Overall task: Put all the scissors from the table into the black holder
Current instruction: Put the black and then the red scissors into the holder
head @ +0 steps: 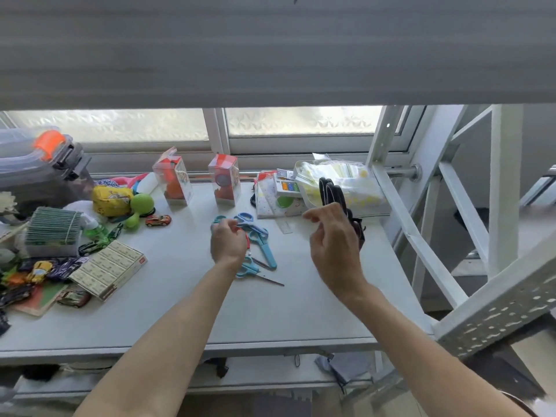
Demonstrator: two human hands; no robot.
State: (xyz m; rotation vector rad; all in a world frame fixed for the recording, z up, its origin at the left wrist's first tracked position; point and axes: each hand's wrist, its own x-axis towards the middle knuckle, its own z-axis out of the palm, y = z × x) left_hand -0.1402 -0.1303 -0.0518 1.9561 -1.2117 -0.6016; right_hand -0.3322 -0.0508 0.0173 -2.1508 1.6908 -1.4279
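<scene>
Several scissors with blue and teal handles [255,236] lie in a loose pile at the middle of the white table [270,311]. My left hand [228,243] is down on the pile's left side, fingers curled around a teal-handled pair [219,219]. The black holder [360,233] stands to the right, mostly hidden behind my right hand [334,236]. Black-handled scissors [330,191] stick up out of it. My right hand hovers just in front of the holder with fingers spread and nothing in them.
Toy cars [158,220], a flat carton [109,269], a green toy [140,206] and other clutter fill the table's left. Two clear boxes [224,180] and a plastic bag [340,179] stand at the back by the window. A white metal frame [406,230] rises at the right.
</scene>
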